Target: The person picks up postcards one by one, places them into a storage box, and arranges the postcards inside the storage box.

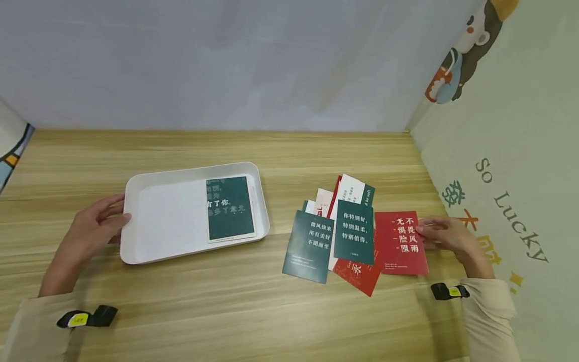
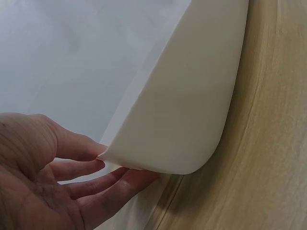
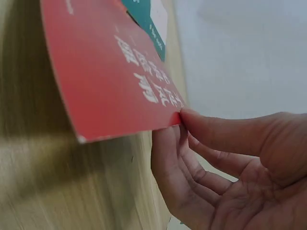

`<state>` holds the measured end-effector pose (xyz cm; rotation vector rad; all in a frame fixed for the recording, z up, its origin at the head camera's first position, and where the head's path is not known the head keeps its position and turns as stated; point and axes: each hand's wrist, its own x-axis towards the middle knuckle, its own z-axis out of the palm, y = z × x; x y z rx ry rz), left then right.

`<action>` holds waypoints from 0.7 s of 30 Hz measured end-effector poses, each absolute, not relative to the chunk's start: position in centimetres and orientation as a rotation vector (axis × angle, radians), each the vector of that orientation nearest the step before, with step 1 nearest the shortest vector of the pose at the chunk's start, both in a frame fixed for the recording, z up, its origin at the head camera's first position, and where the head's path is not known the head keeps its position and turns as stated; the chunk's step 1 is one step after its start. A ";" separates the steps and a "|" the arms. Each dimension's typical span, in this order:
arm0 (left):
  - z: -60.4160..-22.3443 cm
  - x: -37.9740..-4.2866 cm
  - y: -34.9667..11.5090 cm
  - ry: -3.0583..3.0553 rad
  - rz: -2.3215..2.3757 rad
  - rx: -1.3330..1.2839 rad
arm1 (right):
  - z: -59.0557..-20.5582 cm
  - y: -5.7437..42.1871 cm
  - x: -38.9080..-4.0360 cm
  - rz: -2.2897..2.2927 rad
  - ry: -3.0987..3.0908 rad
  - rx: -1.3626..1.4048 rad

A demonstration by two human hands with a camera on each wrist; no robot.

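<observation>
As the head view shows, the left hand (image 1: 95,221) holds the white tray (image 1: 172,216), where a green card (image 1: 229,213) lies, and the right hand (image 1: 448,236) holds a red card (image 1: 398,246) beside the card pile (image 1: 332,241). In the left wrist view, thumb and fingers pinch the tray's rim — in the right wrist view, they pinch the red card's edge.

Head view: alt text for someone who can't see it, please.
A right hand pinches a red card beside overlapping cards, while the left hand grips a white tray with a green card inside, on a wood-grain table.
</observation>
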<state>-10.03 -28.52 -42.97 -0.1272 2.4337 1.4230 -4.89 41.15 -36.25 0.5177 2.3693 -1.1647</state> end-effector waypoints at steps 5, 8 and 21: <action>-42.9 -10.1 -28.6 2.430 1.427 -0.125 | -35.6 41.6 -4.8 -1.260 2.345 0.545; -42.9 -10.0 -28.7 2.430 1.426 -0.130 | -35.3 41.8 -5.0 -1.312 2.364 0.554; -43.0 -10.0 -28.8 2.436 1.411 -0.134 | -34.0 38.2 -7.5 -1.736 2.230 0.462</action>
